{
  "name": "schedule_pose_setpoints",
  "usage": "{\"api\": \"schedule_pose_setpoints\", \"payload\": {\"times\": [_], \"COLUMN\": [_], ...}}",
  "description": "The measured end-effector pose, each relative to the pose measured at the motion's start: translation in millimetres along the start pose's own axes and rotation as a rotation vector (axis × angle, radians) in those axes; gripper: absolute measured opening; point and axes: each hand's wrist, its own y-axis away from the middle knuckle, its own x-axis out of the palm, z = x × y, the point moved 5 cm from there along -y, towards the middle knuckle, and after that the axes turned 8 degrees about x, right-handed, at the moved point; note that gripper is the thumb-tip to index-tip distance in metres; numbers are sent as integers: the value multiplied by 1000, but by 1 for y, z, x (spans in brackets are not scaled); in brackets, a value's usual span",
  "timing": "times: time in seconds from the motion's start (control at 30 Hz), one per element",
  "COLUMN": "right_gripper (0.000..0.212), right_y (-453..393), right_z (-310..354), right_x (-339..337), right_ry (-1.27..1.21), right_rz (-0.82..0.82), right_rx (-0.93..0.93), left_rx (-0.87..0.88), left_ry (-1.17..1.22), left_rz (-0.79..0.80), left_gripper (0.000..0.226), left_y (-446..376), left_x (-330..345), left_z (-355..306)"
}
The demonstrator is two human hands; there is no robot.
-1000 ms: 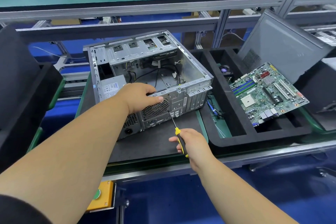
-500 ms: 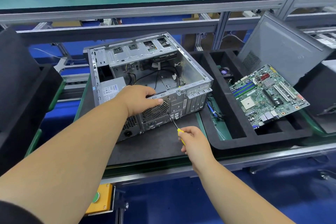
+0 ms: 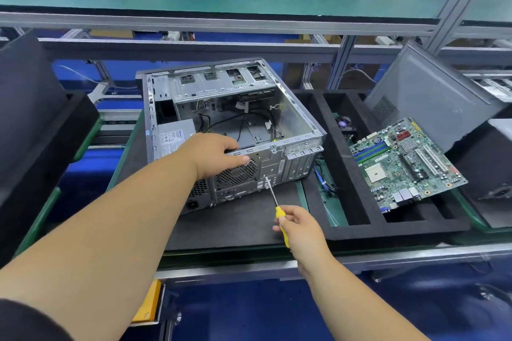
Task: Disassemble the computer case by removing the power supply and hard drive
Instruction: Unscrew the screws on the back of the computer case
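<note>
The open computer case (image 3: 230, 130) lies on its side on a dark mat (image 3: 235, 224), the power supply (image 3: 173, 137) inside at its left. The left hand (image 3: 214, 156) grips the case's near rear edge. Right of it, the right hand (image 3: 300, 228) grasps a yellow-handled screwdriver (image 3: 277, 207), tip at the rear panel. Far right, a motherboard (image 3: 406, 163) rests tilted in a black foam tray (image 3: 357, 225).

Single head view — looks forward and down, close over computer case (image 3: 232, 130) on bench.
</note>
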Motion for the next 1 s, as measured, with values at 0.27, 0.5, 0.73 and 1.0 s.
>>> {"api": "schedule_pose_setpoints", "payload": {"times": [0.27, 0.5, 0.73, 1.0], "right_gripper": [9, 15, 15, 14], "right_y": [-25, -53, -55, -53], "right_z": [20, 40, 39, 35], "right_x": [34, 64, 69, 73], "right_ry": [-185, -178, -149, -270], "right_rz": [-19, -207, -309, -336], "right_rx": [33, 62, 62, 78], "left_rx": [21, 55, 67, 81], "left_ry": [-47, -63, -58, -41], "left_rz": [-7, -48, -83, -90], "left_gripper": [46, 51, 49, 44], "left_y": [-3, -5, -5, -5], "left_x": [1, 2, 1, 3], "left_z": [4, 4, 2, 2]}}
